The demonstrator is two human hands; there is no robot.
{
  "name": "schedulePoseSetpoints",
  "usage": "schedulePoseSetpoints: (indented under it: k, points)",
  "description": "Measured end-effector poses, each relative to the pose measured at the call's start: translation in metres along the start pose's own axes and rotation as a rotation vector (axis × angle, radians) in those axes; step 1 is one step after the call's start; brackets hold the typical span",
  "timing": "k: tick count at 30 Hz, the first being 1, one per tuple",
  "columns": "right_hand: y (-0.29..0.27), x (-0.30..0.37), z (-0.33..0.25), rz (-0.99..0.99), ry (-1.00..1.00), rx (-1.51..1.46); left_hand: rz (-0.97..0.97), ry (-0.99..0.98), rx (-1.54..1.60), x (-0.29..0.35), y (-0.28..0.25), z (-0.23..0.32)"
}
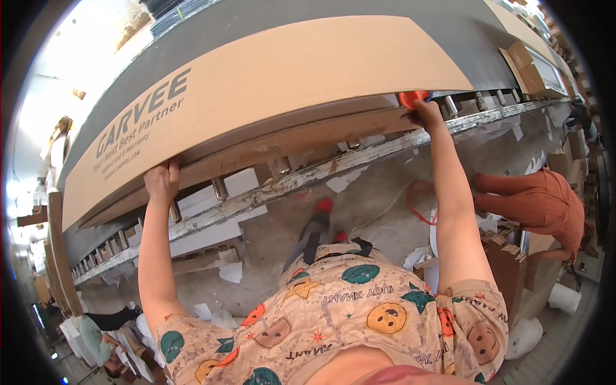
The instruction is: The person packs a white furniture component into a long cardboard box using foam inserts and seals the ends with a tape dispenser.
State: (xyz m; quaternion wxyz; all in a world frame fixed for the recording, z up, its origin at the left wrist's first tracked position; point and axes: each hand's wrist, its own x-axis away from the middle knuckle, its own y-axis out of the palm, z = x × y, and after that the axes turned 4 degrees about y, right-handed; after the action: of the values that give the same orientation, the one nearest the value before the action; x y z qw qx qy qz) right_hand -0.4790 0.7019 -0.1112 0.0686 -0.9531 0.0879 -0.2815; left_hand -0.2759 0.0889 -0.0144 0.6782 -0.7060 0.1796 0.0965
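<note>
A long, flat brown cardboard box (289, 64) with dark print lies across the dark conveyor belt (449, 32) in front of me. Along its near side a gap shows between the top panel and the lower wall. My left hand (162, 181) is closed on the box's near edge toward the left end, its fingertips partly hidden at the cardboard. At the right end of that edge, my right hand (425, 114) grips an orange-red object (412, 97) with a bit of blue beside it. Its kind is hard to make out, being partly under the panel.
Metal rollers (280, 167) and a worn rail (321, 168) run along the near side. An open carton (529, 67) sits farther right. A person in rust-coloured clothes (545, 202) bends over at the right, near stacked cardboard (504, 256). Paper scraps (231, 272) litter the floor.
</note>
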Motion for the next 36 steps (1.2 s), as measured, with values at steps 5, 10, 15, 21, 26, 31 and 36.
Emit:
schedulePoseSetpoints:
  k: [5, 10, 15, 21, 26, 31, 36]
  points:
    - [0.014, -0.023, -0.001, -0.012, -0.173, -0.321, 0.002, -0.063, 0.012, -0.006, 0.008, 0.001]
    - [0.045, 0.064, -0.015, 0.650, -0.845, 0.554, -0.039, -0.017, -0.173, 0.013, 0.017, -0.036]
    - [0.120, 0.201, -0.040, -0.023, -1.627, 0.577, -0.352, -0.002, -0.382, -0.005, 0.007, -0.024]
    - [0.191, 0.166, -0.070, -0.130, -1.472, 0.883, -0.274, 0.062, -0.084, -0.001, 0.021, -0.047]
    - [0.198, 0.110, -0.046, 0.013, -1.504, 1.050, -0.460, -0.052, 0.072, -0.017, 0.015, -0.043]
    - [0.204, 0.074, -0.024, -0.124, -1.286, 1.362, -0.437, -0.061, 0.125, -0.005, 0.005, -0.062]
    - [0.394, 0.191, 0.006, 0.187, -1.627, 2.018, -0.198, -0.043, 0.414, 0.005, 0.016, -0.067]
